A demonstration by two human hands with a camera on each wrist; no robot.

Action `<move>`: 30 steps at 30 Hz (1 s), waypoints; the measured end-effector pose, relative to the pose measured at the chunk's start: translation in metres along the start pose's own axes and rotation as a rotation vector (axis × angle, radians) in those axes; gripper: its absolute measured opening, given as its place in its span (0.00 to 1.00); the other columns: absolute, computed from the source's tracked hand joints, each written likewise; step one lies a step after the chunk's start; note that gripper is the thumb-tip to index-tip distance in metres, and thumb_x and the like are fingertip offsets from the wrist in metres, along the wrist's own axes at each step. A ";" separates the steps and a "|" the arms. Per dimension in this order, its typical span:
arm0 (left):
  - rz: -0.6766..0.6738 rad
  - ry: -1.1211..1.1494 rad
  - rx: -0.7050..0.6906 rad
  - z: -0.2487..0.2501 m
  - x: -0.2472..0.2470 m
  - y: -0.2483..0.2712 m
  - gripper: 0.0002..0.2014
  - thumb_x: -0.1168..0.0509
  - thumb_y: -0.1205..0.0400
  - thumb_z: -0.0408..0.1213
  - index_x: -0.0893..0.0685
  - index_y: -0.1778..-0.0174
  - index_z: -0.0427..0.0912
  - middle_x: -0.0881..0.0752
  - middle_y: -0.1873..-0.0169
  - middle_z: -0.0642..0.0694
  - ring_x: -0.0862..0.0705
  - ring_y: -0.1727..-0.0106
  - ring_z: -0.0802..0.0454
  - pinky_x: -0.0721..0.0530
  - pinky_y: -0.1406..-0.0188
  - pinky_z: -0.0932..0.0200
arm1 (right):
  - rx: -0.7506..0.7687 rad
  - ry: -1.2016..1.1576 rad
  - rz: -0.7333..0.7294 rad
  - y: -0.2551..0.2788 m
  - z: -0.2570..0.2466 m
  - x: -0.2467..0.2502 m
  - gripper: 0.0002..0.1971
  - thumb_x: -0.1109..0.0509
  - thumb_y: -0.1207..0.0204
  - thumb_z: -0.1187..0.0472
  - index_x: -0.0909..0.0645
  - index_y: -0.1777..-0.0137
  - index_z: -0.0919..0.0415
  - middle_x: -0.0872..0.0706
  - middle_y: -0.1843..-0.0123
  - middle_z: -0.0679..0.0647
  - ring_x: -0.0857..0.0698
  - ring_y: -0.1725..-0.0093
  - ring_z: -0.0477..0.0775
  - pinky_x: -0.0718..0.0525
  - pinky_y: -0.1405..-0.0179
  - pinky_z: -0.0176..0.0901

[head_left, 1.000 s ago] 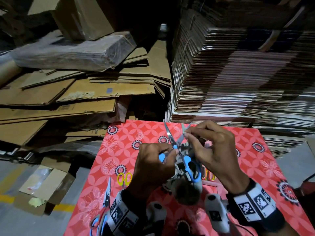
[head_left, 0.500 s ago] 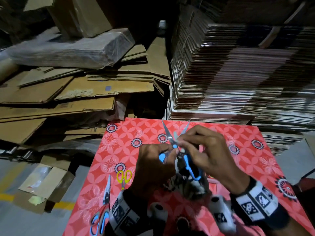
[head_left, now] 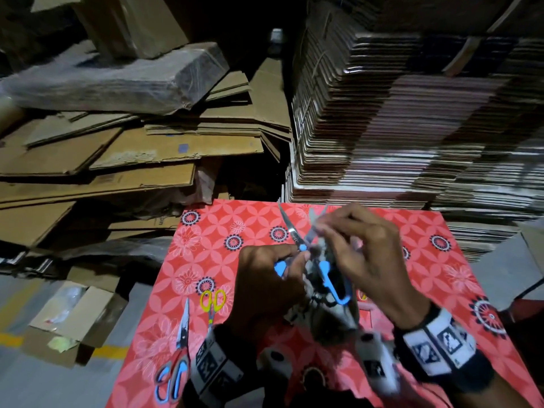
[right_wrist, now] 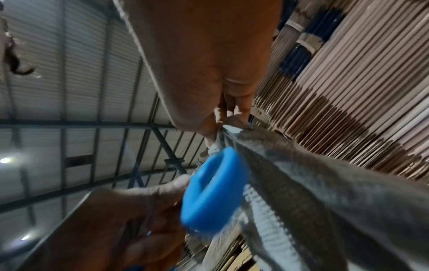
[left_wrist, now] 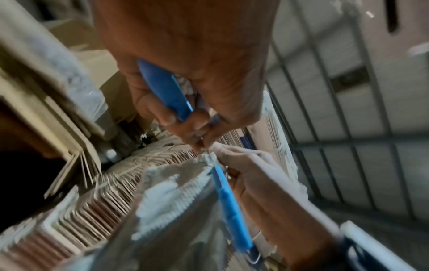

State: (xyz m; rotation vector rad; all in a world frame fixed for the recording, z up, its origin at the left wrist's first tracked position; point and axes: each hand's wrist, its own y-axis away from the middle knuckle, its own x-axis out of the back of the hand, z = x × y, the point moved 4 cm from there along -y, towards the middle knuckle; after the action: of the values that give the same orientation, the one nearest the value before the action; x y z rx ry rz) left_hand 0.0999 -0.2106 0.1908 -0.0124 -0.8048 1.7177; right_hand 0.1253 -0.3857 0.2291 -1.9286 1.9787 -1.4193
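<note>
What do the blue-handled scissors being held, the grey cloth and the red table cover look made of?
The scissors: bare metal blades with a dull shine, and smooth matte blue handles, likely plastic. The cloth: grey textile with a ribbed, knit-like surface, hanging limp. The table cover: a flat printed sheet with a slight sheen, perhaps plastic or oilcloth; the look leaves that open.

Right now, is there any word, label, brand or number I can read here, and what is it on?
None reads clearly.
Scissors blade: small stamp near the pivot, too small to read.
Flat cardboard sheet: faint print, blurred.
Right wrist band: black-and-white code squares, no letters.
</note>
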 end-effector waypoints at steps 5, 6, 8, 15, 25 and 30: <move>-0.023 0.001 0.040 0.003 -0.001 0.004 0.11 0.26 0.21 0.35 0.11 0.71 0.43 0.18 0.78 0.56 0.25 0.75 0.69 0.29 0.69 0.70 | 0.009 -0.043 -0.042 0.008 -0.002 0.000 0.06 0.18 0.23 0.70 0.04 0.49 0.61 0.10 0.56 0.49 0.12 0.56 0.40 0.17 0.56 0.32; -0.034 -0.001 0.029 0.004 -0.002 0.004 0.13 0.26 0.21 0.35 0.13 0.73 0.41 0.20 0.79 0.56 0.24 0.76 0.65 0.29 0.70 0.67 | -0.005 -0.021 0.018 0.000 0.002 0.007 0.06 0.18 0.23 0.69 0.05 0.49 0.61 0.09 0.56 0.50 0.12 0.56 0.41 0.18 0.56 0.30; -0.033 -0.011 0.012 0.008 -0.003 0.003 0.14 0.26 0.21 0.35 0.14 0.73 0.40 0.19 0.79 0.53 0.24 0.77 0.59 0.27 0.72 0.62 | -0.025 0.023 0.105 -0.009 0.004 0.015 0.06 0.18 0.23 0.68 0.05 0.49 0.61 0.10 0.57 0.52 0.14 0.58 0.44 0.20 0.57 0.27; -0.042 -0.039 -0.008 0.009 0.005 0.002 0.17 0.26 0.21 0.33 0.19 0.76 0.43 0.29 0.81 0.58 0.31 0.77 0.64 0.35 0.70 0.69 | 0.014 -0.048 -0.074 0.008 -0.005 -0.004 0.05 0.20 0.21 0.68 0.04 0.49 0.60 0.10 0.55 0.50 0.12 0.57 0.43 0.17 0.55 0.35; -0.055 -0.027 0.001 0.005 0.007 0.004 0.20 0.28 0.19 0.36 0.22 0.76 0.38 0.27 0.81 0.50 0.29 0.77 0.51 0.32 0.74 0.55 | 0.036 -0.040 -0.054 0.011 -0.010 -0.007 0.06 0.20 0.22 0.68 0.05 0.48 0.61 0.11 0.57 0.51 0.14 0.60 0.42 0.18 0.57 0.34; -0.055 0.042 -0.068 0.033 0.011 0.004 0.18 0.27 0.18 0.34 0.19 0.75 0.43 0.28 0.79 0.61 0.29 0.76 0.65 0.36 0.71 0.69 | -0.075 0.063 0.030 -0.016 0.021 0.015 0.05 0.19 0.23 0.67 0.05 0.51 0.59 0.12 0.60 0.48 0.18 0.61 0.37 0.24 0.59 0.27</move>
State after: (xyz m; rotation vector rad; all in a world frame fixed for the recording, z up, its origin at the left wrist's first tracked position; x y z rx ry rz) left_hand 0.0792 -0.2183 0.2180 -0.0715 -0.8247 1.6329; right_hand 0.1465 -0.4060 0.2348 -1.8968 2.1085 -1.4357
